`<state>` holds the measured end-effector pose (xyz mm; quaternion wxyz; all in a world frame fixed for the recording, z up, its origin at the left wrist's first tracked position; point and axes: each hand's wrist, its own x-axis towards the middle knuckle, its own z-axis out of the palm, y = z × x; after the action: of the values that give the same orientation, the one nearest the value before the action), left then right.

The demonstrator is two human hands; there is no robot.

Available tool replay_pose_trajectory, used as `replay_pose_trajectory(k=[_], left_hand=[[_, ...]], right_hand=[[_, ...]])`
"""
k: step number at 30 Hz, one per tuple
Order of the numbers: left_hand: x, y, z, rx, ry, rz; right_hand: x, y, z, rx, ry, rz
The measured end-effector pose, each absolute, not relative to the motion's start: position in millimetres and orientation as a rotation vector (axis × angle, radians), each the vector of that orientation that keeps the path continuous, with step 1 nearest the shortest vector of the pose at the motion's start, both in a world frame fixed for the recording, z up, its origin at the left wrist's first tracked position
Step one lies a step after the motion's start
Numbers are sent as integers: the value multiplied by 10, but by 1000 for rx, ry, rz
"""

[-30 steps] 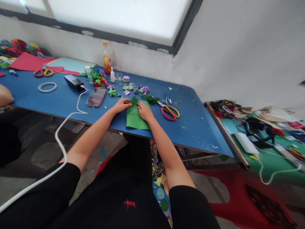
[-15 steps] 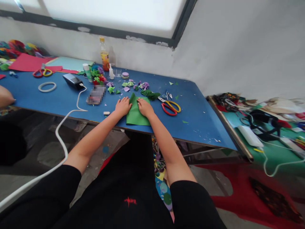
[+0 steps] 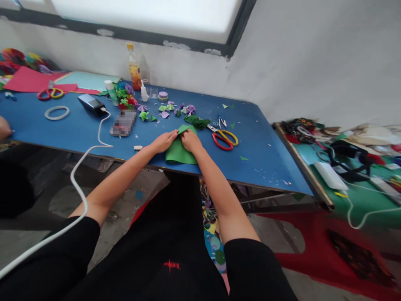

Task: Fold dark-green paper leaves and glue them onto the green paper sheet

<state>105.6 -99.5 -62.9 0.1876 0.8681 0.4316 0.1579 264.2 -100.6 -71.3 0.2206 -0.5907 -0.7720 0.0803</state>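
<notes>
A sheet of green paper (image 3: pixel 179 154) lies at the table's front edge before me, partly folded, its top part bent over. My left hand (image 3: pixel 166 141) reaches to the sheet's upper left edge, with fingers together on the fold. From the right, my right hand (image 3: pixel 190 140) grips the paper near its top, fingers curled; the fingertips are partly hidden. Just right of the sheet lie scissors (image 3: pixel 223 139) with red and yellow handles. Dark green leaf-like paper pieces (image 3: pixel 197 122) sit behind my right hand.
On the blue table (image 3: pixel 257 154) are a blurred-out phone (image 3: pixel 123 123), a black device (image 3: pixel 91 104) with a white cable, a glue stick (image 3: pixel 111 93), a drink bottle (image 3: pixel 134 69) and paper scraps. Another person's arm (image 3: pixel 4 128) rests at the left edge. A cluttered green table (image 3: pixel 360 196) stands right.
The green paper's raised left flap has been brought over toward the top. My left hand has moved from lying flat to the fold; my right fingers have curled in.
</notes>
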Motion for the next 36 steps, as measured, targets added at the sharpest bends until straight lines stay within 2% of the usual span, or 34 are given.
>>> replay_pose_trajectory(k=[3,8,13,19,31,36], left_hand=[[1162,-1095,-646,2564,1062,400],[1238,-1150,-635,2732,1070,163],[1204,-1162,-558,2724,1055,147],[950,-1518,-494,2640,935,36],[484,-1341,-423,2457,501,200],[540,-1194,-442,2651,518,218]], right_hand=[[2700,-971,-734,-1653,-2021,220],[2773,-973,-728,-1682,-1765,121],[2720,-1012,-708,-1564,-2074,260],[2727,-1011,-678,-1589,-2136,280],[2898,-934,-535,-1484,-2226,464],[2937,-942,-596,-1458,-2181,514]])
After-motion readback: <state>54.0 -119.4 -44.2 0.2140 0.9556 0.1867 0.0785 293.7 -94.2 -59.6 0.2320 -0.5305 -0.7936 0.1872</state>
